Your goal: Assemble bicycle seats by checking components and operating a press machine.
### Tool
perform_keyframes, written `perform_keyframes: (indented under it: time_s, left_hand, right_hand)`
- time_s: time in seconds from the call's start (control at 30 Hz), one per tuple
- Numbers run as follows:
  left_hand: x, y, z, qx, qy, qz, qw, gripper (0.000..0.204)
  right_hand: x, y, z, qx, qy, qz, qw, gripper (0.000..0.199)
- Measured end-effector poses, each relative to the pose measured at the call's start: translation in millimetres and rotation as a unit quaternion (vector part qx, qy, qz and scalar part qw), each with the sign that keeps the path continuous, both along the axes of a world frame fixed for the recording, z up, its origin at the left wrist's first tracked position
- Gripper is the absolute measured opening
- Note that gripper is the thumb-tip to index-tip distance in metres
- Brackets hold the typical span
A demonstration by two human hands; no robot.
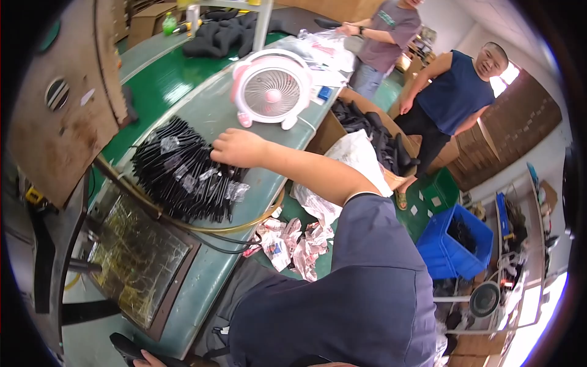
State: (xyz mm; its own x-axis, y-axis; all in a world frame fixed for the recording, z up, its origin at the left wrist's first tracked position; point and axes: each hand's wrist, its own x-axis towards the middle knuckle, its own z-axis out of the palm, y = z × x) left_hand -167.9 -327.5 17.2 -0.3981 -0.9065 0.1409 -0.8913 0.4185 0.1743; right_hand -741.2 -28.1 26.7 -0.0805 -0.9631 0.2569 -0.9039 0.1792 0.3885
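From my remote seat, the head view shows, nearest, my left hand [148,359], cut by the lower edge, beside a smooth black piece [125,346]; I cannot tell how far open it is or whether it grips. Beyond lies a flat plate [140,263] with a yellowish, crinkled surface. A bundle of thin black rods [183,171], partly under clear plastic, rests on the green counter [211,293]. My right hand [237,148] reaches to its edge, fingers curled downward; I cannot tell whether they hold a rod. Further along the counter stands a pink-and-white fan [272,92], near a carton [324,128] of black parts. Farther off, two people [455,92] stand.
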Motion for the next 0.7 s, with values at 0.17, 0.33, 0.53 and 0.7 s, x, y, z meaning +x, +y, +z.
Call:
perform_keyframes:
  time_s: [0.17,0.33,0.53,0.7]
  left_hand:
    - [-21.5,-32.8,28.3,0.077,0.008,-0.085,0.993,0.070]
    - [37.6,-128.5,-5.5,-0.097,-0.053,-0.338,0.935,0.097]
    - [37.8,-158.8,-29.9,0.103,0.117,-0.390,0.908,0.092]
    - [43.7,-183.3,-49.1,0.219,0.136,-0.366,0.894,0.122]
  right_hand:
    - [22.0,5.4,9.2,0.040,0.045,-0.037,0.997,0.009]
    - [44.5,-18.9,13.4,-0.002,0.062,0.019,0.998,0.011]
    - [74.1,-32.7,16.7,-0.013,0.044,0.025,0.999,0.015]
    - [101.1,-20.4,43.7,0.061,-0.058,0.024,0.996,0.083]
